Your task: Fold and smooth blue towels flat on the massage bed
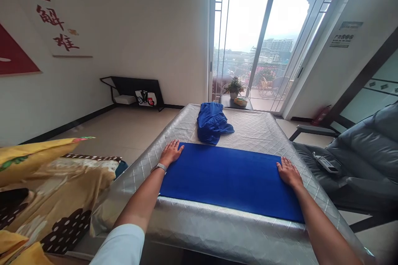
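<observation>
A flat blue cloth (230, 178) lies spread across the near part of a table covered in silver quilted fabric (258, 132). My left hand (171, 152) rests palm down on the cloth's far left corner, fingers stretched out. On the cloth's far right corner lies my right hand (288, 172), also flat and open. A crumpled pile of blue cloth (212, 122) sits just beyond the flat one, near the table's middle.
Yellow and brown patterned bedding (46, 190) is heaped at the left. A dark grey recliner (360, 153) with a remote (326, 163) on it stands at the right. Behind the table, a potted plant (234, 87) stands before glass sliding doors (264, 41).
</observation>
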Motion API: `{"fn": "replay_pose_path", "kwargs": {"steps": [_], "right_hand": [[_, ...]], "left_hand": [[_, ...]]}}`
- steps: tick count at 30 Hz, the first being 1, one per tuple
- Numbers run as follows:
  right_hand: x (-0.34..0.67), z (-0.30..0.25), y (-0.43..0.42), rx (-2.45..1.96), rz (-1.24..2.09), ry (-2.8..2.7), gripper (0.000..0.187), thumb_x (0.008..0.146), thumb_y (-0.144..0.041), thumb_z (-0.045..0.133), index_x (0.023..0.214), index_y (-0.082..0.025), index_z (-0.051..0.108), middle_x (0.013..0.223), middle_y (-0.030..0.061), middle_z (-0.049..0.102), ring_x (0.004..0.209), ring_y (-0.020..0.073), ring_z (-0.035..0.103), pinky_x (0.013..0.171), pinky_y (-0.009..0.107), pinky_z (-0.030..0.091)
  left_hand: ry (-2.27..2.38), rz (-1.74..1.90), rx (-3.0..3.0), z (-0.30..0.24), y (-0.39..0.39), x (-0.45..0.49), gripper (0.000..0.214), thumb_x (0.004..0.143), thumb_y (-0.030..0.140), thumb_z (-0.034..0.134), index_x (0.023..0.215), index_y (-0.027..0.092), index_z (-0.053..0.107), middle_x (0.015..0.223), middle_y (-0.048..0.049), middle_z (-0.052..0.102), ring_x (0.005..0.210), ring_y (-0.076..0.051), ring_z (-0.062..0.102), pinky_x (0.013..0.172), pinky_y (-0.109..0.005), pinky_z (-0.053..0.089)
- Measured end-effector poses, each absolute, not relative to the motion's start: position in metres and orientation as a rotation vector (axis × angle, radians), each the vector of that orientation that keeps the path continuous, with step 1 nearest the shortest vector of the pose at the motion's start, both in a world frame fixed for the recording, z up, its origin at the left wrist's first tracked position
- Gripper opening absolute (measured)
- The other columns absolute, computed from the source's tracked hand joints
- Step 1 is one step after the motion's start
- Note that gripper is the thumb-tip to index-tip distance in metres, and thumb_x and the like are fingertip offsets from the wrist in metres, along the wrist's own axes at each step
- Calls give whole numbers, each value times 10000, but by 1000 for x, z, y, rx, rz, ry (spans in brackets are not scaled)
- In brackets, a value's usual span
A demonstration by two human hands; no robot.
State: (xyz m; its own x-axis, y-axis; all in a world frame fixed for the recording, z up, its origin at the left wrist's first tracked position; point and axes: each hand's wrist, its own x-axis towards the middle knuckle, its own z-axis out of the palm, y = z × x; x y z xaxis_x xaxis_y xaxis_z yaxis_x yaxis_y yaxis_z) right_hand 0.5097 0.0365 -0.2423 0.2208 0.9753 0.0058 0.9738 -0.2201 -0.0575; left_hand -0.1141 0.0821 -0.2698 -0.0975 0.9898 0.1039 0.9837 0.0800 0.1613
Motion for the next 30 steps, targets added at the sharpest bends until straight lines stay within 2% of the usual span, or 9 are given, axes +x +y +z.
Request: {"fn": "replay_pose_path", "kwargs": {"steps": [13,19,24,30], "right_hand": [[508,-239,38,-2432,39,-1918,709,997,-447,155,1577,-54,262,1650,118,241,1515,241,231,1243,404,167],[509,-237,38,-2451,52,-1940,708,1004,-466,147,1585,-75,246,1656,95,232,1520,225,217,1242,383,155],[506,-237,38,-2466,58,-1940,699,1004,-451,143,1588,-78,238,1657,107,221,1523,227,208,1242,402,160],[500,-225,34,-2481,43,-1933,679,1002,-410,179,1577,-58,259,1645,125,245,1520,235,220,1238,434,176]], "left_hand": [[2312,314,2085,-273,85,-114,730,1005,565,182,1545,94,322,1622,-153,298,1513,-245,255,1239,-435,178],[2350,301,2093,-273,86,-112,741,998,564,211,1543,76,331,1617,-152,309,1522,-249,229,1253,-444,131],[2387,314,2121,-266,84,-107,756,989,551,248,1518,24,365,1589,-188,354,1508,-277,264,1251,-456,127],[2361,423,2206,-240,77,-94,719,983,503,301,1457,-16,449,1514,-245,446,1470,-345,334,1228,-523,172]]}}
